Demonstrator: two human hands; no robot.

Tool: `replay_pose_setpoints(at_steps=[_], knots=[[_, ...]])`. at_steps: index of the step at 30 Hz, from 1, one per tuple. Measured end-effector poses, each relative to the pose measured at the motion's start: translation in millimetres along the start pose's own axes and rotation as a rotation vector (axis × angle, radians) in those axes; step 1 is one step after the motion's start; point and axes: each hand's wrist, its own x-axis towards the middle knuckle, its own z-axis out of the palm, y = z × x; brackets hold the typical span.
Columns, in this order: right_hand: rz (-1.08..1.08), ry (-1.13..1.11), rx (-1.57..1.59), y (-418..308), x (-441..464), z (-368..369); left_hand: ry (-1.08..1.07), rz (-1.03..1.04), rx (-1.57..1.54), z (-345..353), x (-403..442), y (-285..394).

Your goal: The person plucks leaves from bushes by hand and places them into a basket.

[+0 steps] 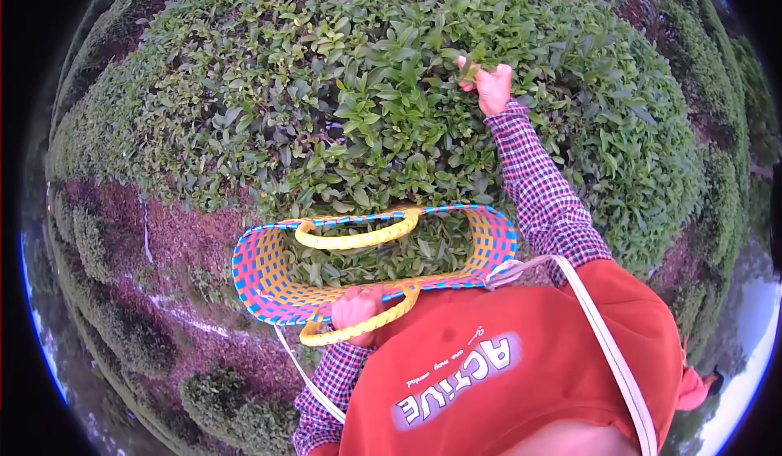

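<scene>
My right hand (493, 88) reaches out over the tea bush (358, 98), its fingers closed around some green tea leaves (475, 67). Down at my waist, my left hand (357, 308) is closed on the near rim of a woven basket (269, 293), by the lower yellow handle. Blue, pink and yellow strips make up the basket, which has two braided yellow handles (358, 238). Loose plucked leaves (391, 256) lie inside it. The left fingertips are partly hidden.
A white strap (611, 326) runs from the basket over my red top (521, 366). Reddish-brown ground (195, 244) with a pale line across it lies to the left. More bush rows (114, 317) stand left and right.
</scene>
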Motion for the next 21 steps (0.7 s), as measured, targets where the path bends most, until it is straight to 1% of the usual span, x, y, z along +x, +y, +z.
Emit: replay_pose_setpoints(at_steps=[2, 4, 5, 6, 8, 9, 10, 11, 12, 13, 14, 17, 18, 19, 20, 21], knots=[[-0.032, 0.033, 0.065, 4, -5, -5, -0.026, 0.025, 0.041, -2, 5, 0], [0.010, 0.084, 0.263, -33, 2, -8, -0.001, 0.028, 0.014, -2, 5, -1], [-0.086, 0.025, 0.279, -75, 9, -2, 0.022, 0.027, 0.002, -1, 7, 1], [-0.183, -0.002, 0.289, -115, 2, -5, -0.016, -0.005, -0.007, -3, 5, -2], [-0.322, -0.155, 0.111, -157, -33, -11, -0.061, -0.041, -0.043, -3, 8, 1], [-0.187, -0.201, 0.071, -167, -62, -20, -0.057, -0.072, -0.002, -5, 10, 4], [-0.102, -0.235, -0.018, -171, -95, -24, -0.033, -0.046, -0.046, -6, 10, 4], [-0.100, -0.414, -0.150, -169, -123, -32, -0.015, -0.024, -0.089, -7, 10, 3], [-0.058, -0.574, -0.196, -134, -147, -38, 0.006, -0.003, -0.134, -8, 11, 2], [-0.023, -0.734, -0.246, -98, -171, -44, -0.055, 0.008, -0.070, -12, 10, 2], [-0.223, -0.996, -0.650, -85, -184, -44, -0.055, 0.014, -0.071, -10, 9, 3], [-0.354, -1.045, -0.747, -78, -173, -41, -0.042, 0.011, -0.063, -9, 6, 0], [-0.206, -0.943, -0.731, -93, -158, -32, -0.041, 0.005, -0.055, -9, 3, -1], [-0.152, -0.712, -0.716, -87, -139, -29, -0.039, 0.008, -0.050, -9, 1, -1], [-0.212, -0.635, -0.840, -86, -108, -24, -0.032, 0.010, -0.047, -7, 2, 0], [-0.389, -0.550, -0.934, -67, -78, -20, 0.012, 0.026, -0.055, -10, 3, 3]])
